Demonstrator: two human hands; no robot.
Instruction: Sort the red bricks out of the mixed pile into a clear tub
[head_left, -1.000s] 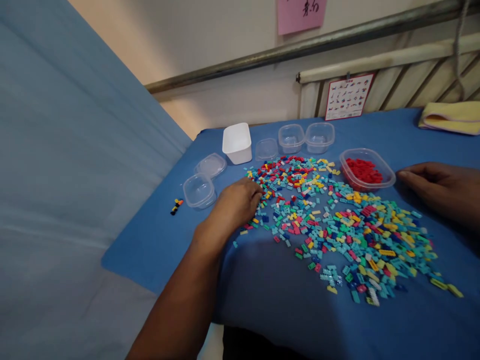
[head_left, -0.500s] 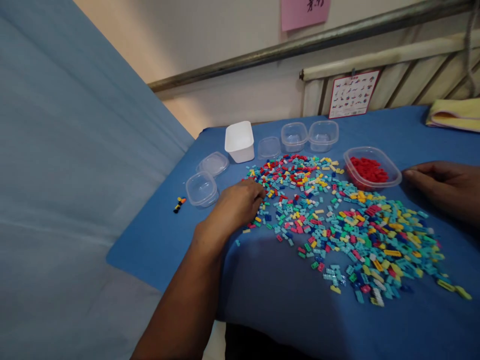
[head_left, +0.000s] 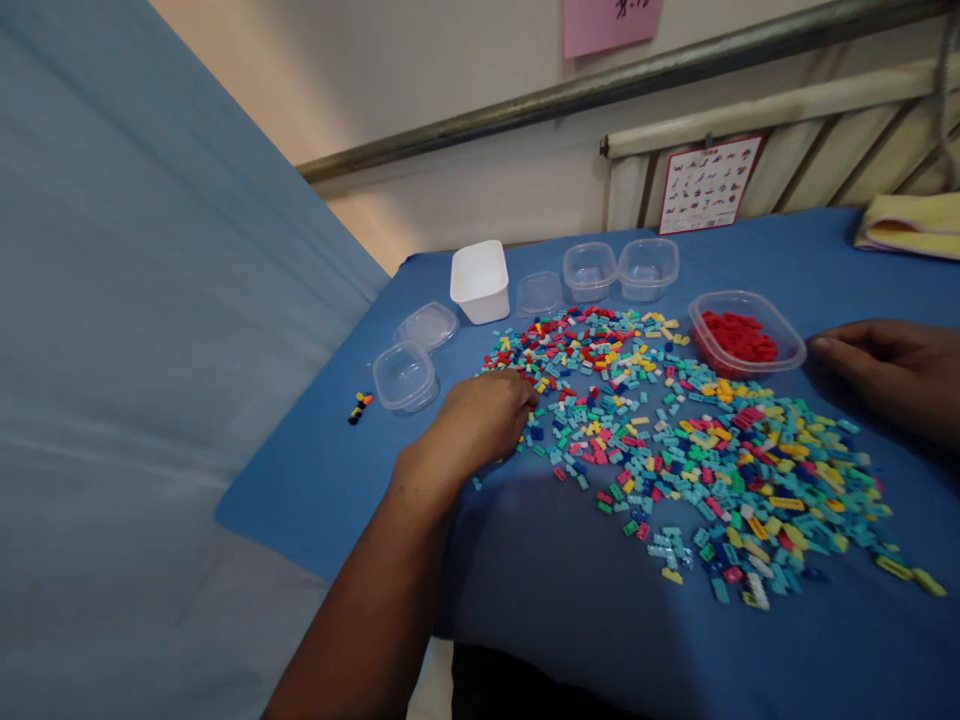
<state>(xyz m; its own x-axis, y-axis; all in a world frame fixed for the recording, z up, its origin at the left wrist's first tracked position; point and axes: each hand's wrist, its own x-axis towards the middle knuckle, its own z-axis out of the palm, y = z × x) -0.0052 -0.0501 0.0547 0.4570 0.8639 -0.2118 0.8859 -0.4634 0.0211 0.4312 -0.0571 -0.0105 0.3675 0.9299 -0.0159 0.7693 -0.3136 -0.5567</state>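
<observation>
left hand: palm down, fingers curled on the bricks' left edge; grip hidden
right hand: loosely open, empty, beside red-brick tub
bricks: spread mid-tabletop

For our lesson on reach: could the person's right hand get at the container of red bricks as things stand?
Probably yes. The right hand rests on the blue cloth just beside the container of red bricks, fingers pointing at its rim, with nothing between them.

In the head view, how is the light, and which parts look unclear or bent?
Head view: soft, dim light; a faint shadow lies under the left hand at the edge of the brick pile. Small bricks are too blurred to count. The rail and blue cloth look tilted; the right hand is cut off by the frame edge.
</observation>
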